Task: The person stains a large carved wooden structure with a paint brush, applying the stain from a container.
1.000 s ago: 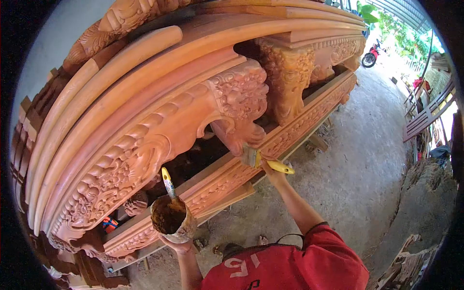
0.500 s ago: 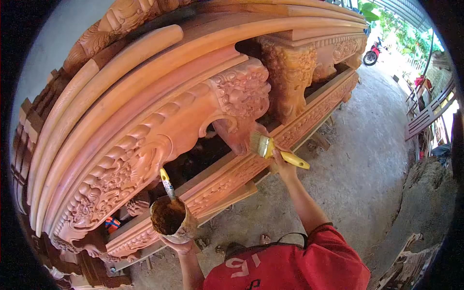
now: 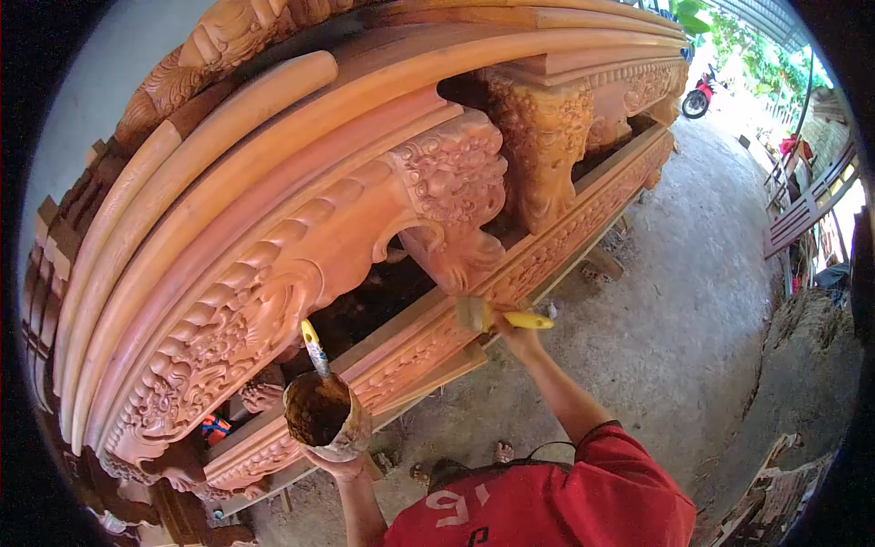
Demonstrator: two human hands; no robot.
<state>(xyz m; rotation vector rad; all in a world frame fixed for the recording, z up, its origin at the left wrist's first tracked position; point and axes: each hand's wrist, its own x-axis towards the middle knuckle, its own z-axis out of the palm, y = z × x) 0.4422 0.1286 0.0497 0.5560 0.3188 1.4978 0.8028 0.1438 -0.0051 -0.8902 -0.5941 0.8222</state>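
My right hand (image 3: 518, 337) grips a yellow-handled paintbrush (image 3: 499, 317), its bristles pressed on the carved lower rail (image 3: 547, 246) of a large ornate wooden furniture piece (image 3: 301, 219). My left hand (image 3: 335, 463) holds up from below a stained can (image 3: 324, 412) filled with brown finish. A second small brush (image 3: 314, 345) stands in the can. Just above the paintbrush is a carved leg (image 3: 451, 196) of the furniture.
Concrete floor (image 3: 674, 310) stretches to the right. A red motorbike (image 3: 700, 98) is parked far back. Stacked planks and wood scraps (image 3: 802, 214) line the right side. My red shirt (image 3: 547, 506) fills the bottom of the view.
My right hand has brought the paintbrush down and left from the carved leg onto the lower rail. The can in my left hand has barely moved.
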